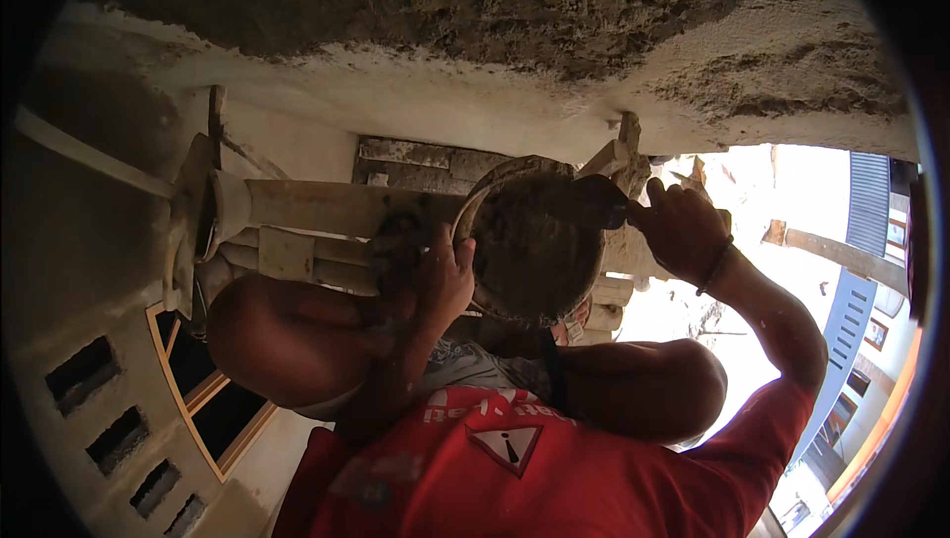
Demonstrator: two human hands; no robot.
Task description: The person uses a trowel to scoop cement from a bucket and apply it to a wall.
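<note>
A round, mortar-stained bucket (pixel 479 197) stands tilted between my knees, its inside dark and smeared. My left hand (pixel 447 279) grips the bucket's left rim, with the thumb and fingers closed at its edge. On the other side, my right hand (pixel 683 226) is closed round the handle of a trowel (pixel 594 203). The dark trowel blade lies over the bucket's upper right rim. Shadow hides how much mortar is in the bucket and whether any is on the blade.
I squat on scaffold planks (pixel 327 206) high up. Ahead is a pale wall (pixel 435 93) with a rough, dark band of mortar (pixel 554 13). A wooden window frame (pixel 203 397) and square wall openings (pixel 84 375) are at left. Bright ground lies below at right, beside a wooden beam (pixel 841 253).
</note>
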